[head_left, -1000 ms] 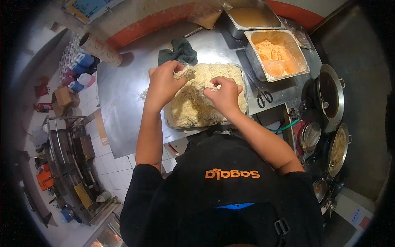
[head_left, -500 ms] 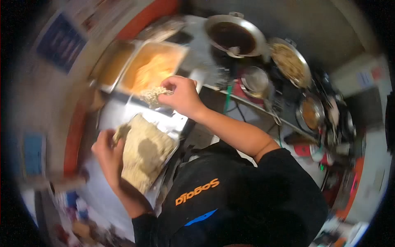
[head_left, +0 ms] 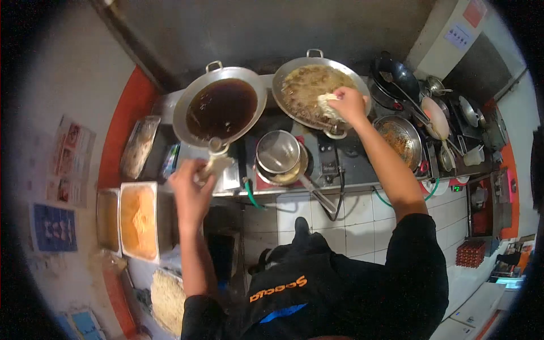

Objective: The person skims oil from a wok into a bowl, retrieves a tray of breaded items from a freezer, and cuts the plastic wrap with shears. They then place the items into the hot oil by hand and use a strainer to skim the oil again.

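My right hand [head_left: 350,105] pinches a pale, floury piece [head_left: 330,106] over the right wok [head_left: 277,85], whose oil is bubbling around browned bits. Another pale coated piece [head_left: 216,168] is held in my left hand [head_left: 191,180], just below the left wok [head_left: 182,116] of dark oil. A metal ladle [head_left: 215,145] rests at that wok's near rim. At the lower left lies a heap of pale floury food [head_left: 168,297], partly hidden by my left arm.
A round strainer [head_left: 277,152] sits over a pot between the woks. Metal trays [head_left: 161,218] with orange contents stand at the left. A pan of fried bits [head_left: 396,139] and a black wok [head_left: 396,73] are on the right. Green hoses hang at the stove's front edge.
The view has turned from the trays toward the stove. Both hands have moved away from the floury heap and trays to the woks, each holding a pale piece.
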Tool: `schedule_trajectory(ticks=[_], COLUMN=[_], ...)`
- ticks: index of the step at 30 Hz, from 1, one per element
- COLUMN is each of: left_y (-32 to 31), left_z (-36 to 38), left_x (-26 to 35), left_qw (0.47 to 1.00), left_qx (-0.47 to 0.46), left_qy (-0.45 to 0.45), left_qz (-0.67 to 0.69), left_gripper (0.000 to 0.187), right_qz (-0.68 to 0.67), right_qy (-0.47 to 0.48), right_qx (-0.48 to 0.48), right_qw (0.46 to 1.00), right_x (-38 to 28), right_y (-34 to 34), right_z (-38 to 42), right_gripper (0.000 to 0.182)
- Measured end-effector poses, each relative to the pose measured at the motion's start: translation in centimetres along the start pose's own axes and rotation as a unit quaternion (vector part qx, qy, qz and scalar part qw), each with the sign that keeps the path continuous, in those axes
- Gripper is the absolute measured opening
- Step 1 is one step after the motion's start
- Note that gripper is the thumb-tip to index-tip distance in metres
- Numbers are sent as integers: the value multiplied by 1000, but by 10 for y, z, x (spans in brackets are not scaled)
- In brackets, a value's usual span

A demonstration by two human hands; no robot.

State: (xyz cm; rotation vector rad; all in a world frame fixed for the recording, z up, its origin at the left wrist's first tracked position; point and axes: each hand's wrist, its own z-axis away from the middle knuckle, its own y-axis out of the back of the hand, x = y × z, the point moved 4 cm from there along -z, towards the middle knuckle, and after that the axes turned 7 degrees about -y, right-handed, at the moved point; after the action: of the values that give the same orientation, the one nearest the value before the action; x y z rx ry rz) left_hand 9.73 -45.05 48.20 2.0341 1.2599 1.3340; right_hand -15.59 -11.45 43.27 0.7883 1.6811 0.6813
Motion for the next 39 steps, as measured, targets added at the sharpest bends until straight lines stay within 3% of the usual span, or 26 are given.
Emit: schedule_trajectory(ticks=[2,3,5,6,8,12,16,18,23,24,26,27,29,30,31,32,33,34,36,39], left_y=[-55,-83,-142,-168,-209,-292,-329,-346,-359,-356,-360,-364,-370,-375,-380,-389,-399,-406,-422,-399], left_z=[-46,-67,-105,-123,-154,-196,-216,-220,-228,-229,-232,-235,-241,-244,-249,-252,-255,-259,-269,-290], left_x=[18,25,31,32,44,33,23,9,-16,-19,-31,-36,-43,-47,-48,-52,-57,-58,-63,-47], left_qw=[999,998,994,993,995,999,999,998,994,994,992,990,984,978,978,964,946,947,935,949], left_qx=[2,26,55,59,51,4,-37,-28,-54,-55,-59,-63,-81,-100,-96,-141,-185,-181,-204,-132], left_qy=[-14,-37,-58,-54,-75,-47,-7,-29,-11,-2,18,31,50,68,68,81,95,96,72,19], left_qz=[34,46,74,89,46,11,-6,-47,-92,-96,-111,-122,-148,-171,-170,-211,-251,-249,-281,-285], left_gripper=[26,24,23,23,25,23,22,24,27,28,27,27,25,24,24,24,23,23,24,25], right_qz=[91,91,144,142,190,206,281,307,235,173,140,7,-130,2,-105,-172,-122,-210,-211,-265], right_qy=[-110,-111,-196,-197,-314,-377,-369,-349,-333,-251,-226,-163,-79,-82,-283,-222,-266,-281,-379,-450], right_qx=[33,36,115,115,62,36,76,74,78,122,77,159,153,170,125,152,170,229,216,247], right_qw=[989,989,963,963,928,902,883,882,910,945,961,974,976,982,945,948,941,908,875,816], right_x=[59,81,126,139,168,205,237,248,234,246,245,267,229,247,248,280,305,300,285,294], right_y=[1,-4,-9,-12,-21,-43,-75,-80,-14,0,42,53,97,104,110,108,108,108,116,107], right_z=[-38,-54,-81,-94,-114,-140,-156,-158,-146,-135,-101,-73,-8,25,52,88,122,155,202,267], right_gripper=[32,32,35,35,38,37,36,37,28,24,31,31,25,24,23,23,26,28,27,26])
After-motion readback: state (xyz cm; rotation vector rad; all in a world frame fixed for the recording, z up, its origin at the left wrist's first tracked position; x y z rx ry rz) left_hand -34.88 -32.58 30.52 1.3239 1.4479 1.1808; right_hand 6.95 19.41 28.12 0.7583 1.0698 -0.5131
